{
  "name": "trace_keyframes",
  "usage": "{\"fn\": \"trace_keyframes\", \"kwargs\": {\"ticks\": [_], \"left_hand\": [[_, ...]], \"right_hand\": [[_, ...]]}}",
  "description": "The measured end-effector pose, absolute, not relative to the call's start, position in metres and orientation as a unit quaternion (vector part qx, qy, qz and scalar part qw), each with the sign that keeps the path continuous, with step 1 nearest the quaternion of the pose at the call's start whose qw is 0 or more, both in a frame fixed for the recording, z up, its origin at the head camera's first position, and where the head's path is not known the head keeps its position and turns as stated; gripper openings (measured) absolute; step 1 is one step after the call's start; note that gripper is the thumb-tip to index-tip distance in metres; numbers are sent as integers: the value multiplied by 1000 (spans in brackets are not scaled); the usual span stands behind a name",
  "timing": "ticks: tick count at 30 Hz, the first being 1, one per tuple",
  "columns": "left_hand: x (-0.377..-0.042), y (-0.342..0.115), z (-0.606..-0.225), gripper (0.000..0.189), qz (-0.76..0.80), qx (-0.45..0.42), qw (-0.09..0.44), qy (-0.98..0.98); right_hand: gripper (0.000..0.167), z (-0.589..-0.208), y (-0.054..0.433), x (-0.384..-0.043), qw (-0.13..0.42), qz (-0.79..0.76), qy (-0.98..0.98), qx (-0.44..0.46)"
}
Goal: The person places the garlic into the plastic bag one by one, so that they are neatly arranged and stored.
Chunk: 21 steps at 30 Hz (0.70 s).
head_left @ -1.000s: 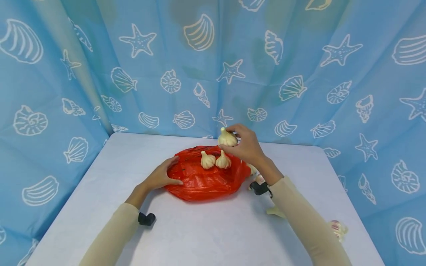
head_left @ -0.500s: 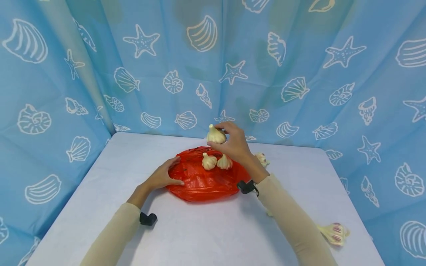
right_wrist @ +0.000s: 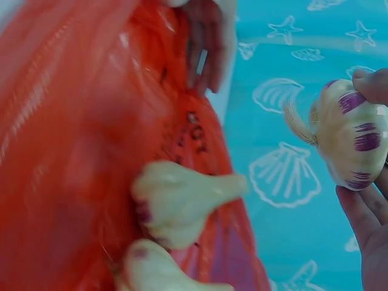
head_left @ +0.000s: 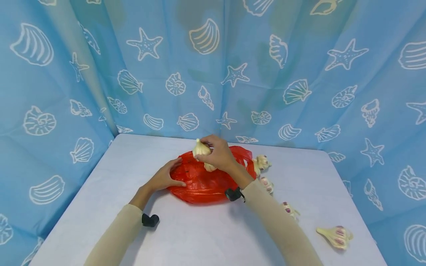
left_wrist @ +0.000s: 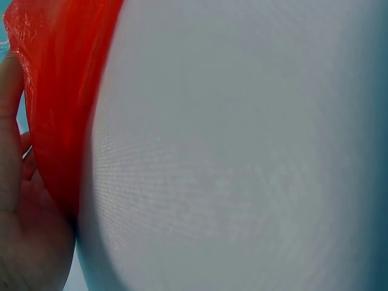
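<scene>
**Garlic bulb now over the left half of the red bag**

Since half a second ago, the right hand [head_left: 217,152] has travelled left and lower, carrying a garlic bulb [head_left: 201,148] from above the bag's far edge to just over its left half. Its grip has the bulb pinched between thumb and fingers, stem upward; the right wrist view shows purple streaks and a tuft of roots. The left hand [head_left: 164,177] has stayed put, its grip curved round the left end of the red bag [head_left: 203,190], thumb in front and fingers behind.

With the right arm shifted, more of the bag's right side shows, including a handle loop, and two bulbs that the sleeve [head_left: 266,218] mostly covered have come into view: a middle bulb [head_left: 267,185] and a nearer bulb [head_left: 288,210]. A far bulb [head_left: 262,162] and a long-stemmed bulb [head_left: 337,236] also lie on the white surface [head_left: 199,236], right of the bag.

In the right wrist view, an upper bulb [right_wrist: 173,203] and a lower bulb [right_wrist: 151,267] rest against the red plastic; whether they sit inside it cannot be told. From the head, the right hand hides most of this pair.
</scene>
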<state>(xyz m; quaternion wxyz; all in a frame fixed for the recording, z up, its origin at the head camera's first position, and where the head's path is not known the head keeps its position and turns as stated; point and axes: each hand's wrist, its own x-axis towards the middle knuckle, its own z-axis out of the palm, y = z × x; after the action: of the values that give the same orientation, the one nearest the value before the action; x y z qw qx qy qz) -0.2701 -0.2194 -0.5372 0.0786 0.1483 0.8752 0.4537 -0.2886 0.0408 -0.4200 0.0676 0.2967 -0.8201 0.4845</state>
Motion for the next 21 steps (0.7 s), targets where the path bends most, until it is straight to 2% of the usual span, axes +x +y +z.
{"fn": "trace_keyframes", "kwargs": {"ticks": [8, 21], "left_hand": [[-270, -221, -535, 104, 482, 163, 75, 858], [-269, -219, -536, 102, 483, 134, 87, 861]], "right_hand": [[52, -438, 25, -292, 38, 465, -835, 291], [56, -454, 19, -300, 10, 374, -882, 286]]}}
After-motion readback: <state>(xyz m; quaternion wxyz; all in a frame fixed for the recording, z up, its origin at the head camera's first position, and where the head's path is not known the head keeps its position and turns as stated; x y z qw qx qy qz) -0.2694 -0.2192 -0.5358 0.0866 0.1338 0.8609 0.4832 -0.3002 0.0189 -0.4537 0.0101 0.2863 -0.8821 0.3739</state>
